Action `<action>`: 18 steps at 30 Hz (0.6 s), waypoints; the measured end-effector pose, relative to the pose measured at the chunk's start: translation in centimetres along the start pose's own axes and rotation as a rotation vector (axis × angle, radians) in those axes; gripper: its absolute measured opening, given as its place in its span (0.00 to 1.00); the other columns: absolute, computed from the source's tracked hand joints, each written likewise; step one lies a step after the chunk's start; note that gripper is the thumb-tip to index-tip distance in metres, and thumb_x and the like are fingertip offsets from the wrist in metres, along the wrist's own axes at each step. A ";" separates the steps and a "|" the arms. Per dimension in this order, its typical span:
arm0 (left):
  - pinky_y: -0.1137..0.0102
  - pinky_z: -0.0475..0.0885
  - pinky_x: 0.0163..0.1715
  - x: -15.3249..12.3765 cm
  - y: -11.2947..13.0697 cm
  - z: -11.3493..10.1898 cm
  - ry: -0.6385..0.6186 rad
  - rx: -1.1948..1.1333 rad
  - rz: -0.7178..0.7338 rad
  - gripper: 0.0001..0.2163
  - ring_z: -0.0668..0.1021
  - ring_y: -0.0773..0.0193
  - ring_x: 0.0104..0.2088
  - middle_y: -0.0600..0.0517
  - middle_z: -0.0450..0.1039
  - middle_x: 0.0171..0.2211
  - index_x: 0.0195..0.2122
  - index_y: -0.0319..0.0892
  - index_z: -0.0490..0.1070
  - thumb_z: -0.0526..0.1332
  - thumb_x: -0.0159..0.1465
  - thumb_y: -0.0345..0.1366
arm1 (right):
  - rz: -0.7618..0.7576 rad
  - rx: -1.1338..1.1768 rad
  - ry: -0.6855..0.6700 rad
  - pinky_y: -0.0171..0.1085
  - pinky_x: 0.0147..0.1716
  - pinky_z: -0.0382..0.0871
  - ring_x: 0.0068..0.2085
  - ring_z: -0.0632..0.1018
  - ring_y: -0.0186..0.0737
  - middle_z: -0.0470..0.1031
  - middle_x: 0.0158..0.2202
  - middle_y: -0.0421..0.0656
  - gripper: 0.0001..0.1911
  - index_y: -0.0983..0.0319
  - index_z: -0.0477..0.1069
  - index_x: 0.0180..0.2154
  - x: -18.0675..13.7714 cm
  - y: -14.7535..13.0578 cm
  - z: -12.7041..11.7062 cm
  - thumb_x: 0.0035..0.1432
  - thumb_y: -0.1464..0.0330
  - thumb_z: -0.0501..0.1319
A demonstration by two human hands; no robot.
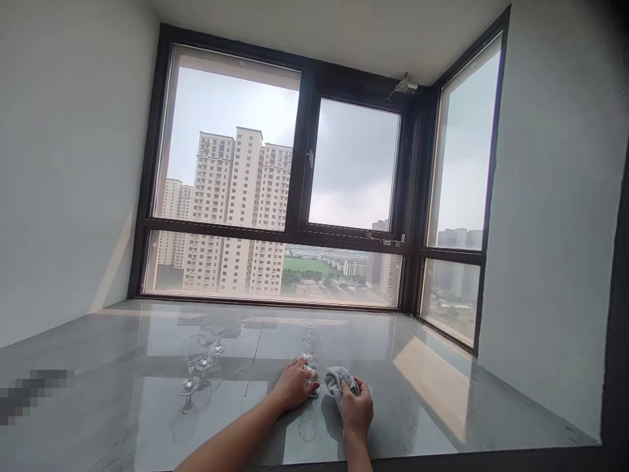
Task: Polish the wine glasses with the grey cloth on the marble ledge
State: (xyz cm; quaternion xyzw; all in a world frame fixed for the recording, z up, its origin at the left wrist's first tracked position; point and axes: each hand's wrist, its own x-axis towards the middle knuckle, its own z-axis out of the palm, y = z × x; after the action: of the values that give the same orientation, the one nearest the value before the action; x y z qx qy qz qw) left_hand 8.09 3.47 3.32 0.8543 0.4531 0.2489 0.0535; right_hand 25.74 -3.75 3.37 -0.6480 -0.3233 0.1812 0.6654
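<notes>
My left hand (295,385) is closed around the lower part of a clear stemmed wine glass (314,391) on the glossy grey sill. Its fingers partly cover the stem, and the see-through bowl is hard to make out. Just to the right, my right hand (357,408) grips a bunched grey cloth (339,381) above the sill. More clear glass shows behind my left hand, but overlapping outlines blur it. Farther left, three stemmed glasses stand upright in a slanting row: a near one (189,382), a middle one (204,359) and a far one (217,346).
The wide grey tiled sill (275,446) mirrors the glasses and windows. Dark-framed windows (295,183) close it off at the back and right, with tall buildings outside. White walls (545,249) stand at both sides. A blurred-out patch (29,393) lies at the left edge.
</notes>
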 end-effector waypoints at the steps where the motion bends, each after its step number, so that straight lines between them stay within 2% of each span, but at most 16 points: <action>1: 0.50 0.64 0.57 -0.1 0.1 0.0 0.002 0.010 0.001 0.16 0.71 0.44 0.57 0.42 0.70 0.57 0.49 0.49 0.80 0.61 0.64 0.47 | 0.002 -0.004 -0.003 0.41 0.34 0.67 0.37 0.78 0.53 0.81 0.36 0.50 0.27 0.58 0.72 0.34 0.0 0.1 0.0 0.41 0.43 0.62; 8: 0.50 0.63 0.57 -0.8 0.6 -0.1 0.052 0.056 -0.061 0.16 0.72 0.45 0.54 0.43 0.74 0.50 0.47 0.48 0.80 0.61 0.63 0.48 | 0.006 -0.044 0.010 0.43 0.35 0.67 0.38 0.78 0.55 0.81 0.37 0.52 0.27 0.58 0.71 0.34 0.3 0.3 0.1 0.41 0.44 0.61; 13: 0.50 0.61 0.59 -0.7 0.8 -0.4 0.055 0.039 -0.099 0.18 0.71 0.44 0.57 0.41 0.72 0.54 0.47 0.48 0.79 0.64 0.61 0.50 | -0.014 -0.048 0.019 0.42 0.34 0.67 0.35 0.78 0.53 0.81 0.33 0.50 0.28 0.57 0.72 0.32 0.4 0.4 0.0 0.40 0.42 0.62; 16: 0.47 0.60 0.60 -1.9 1.4 -1.5 0.077 -0.056 -0.126 0.18 0.70 0.42 0.59 0.41 0.70 0.58 0.49 0.48 0.78 0.65 0.60 0.48 | -0.018 -0.065 0.031 0.41 0.34 0.68 0.36 0.78 0.52 0.81 0.33 0.50 0.27 0.57 0.72 0.33 0.5 0.8 -0.1 0.41 0.42 0.61; 18: 0.49 0.63 0.58 -3.9 1.5 -3.2 0.099 -0.122 -0.123 0.14 0.72 0.45 0.57 0.42 0.72 0.55 0.47 0.47 0.78 0.63 0.61 0.43 | -0.013 -0.079 0.029 0.41 0.34 0.68 0.37 0.79 0.52 0.81 0.35 0.50 0.26 0.58 0.72 0.34 0.5 0.9 -0.1 0.42 0.44 0.61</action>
State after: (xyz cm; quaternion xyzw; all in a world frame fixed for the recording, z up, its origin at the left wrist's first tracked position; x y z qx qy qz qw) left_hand 5.87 -0.91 5.15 0.8067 0.4908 0.3144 0.0981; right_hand 26.32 -3.38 2.58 -0.6743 -0.3248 0.1544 0.6450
